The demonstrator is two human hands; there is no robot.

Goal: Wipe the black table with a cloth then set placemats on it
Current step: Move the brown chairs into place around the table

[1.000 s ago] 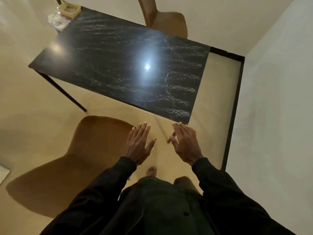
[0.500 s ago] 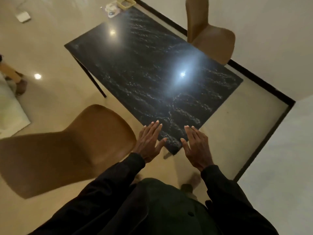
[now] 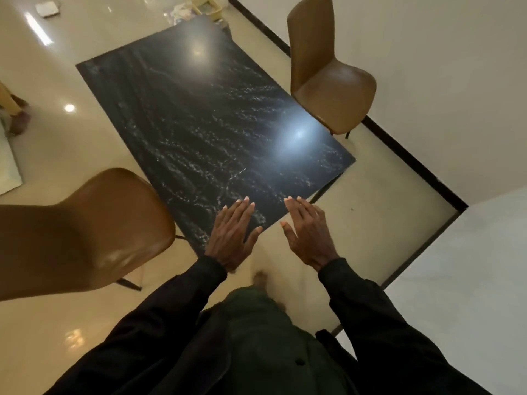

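Observation:
The black marble-patterned table stretches away from me, glossy and bare, with a ceiling light reflected near its right side. My left hand hovers flat over the table's near corner, fingers straight and together. Held out beside it, my right hand is above the floor just off the corner, fingers straight, holding nothing. No cloth or placemat is in either hand. At the table's far end on the floor lies a pale pile of items, too small to identify.
A brown chair stands close at my left beside the table. A second brown chair stands at the table's right side near the wall. A white wall corner juts in at my right. Glossy beige floor surrounds the table.
I have stepped nearer and swung round the table's corner; the table now runs lengthwise away from me. Both hands stay open, now over the near corner.

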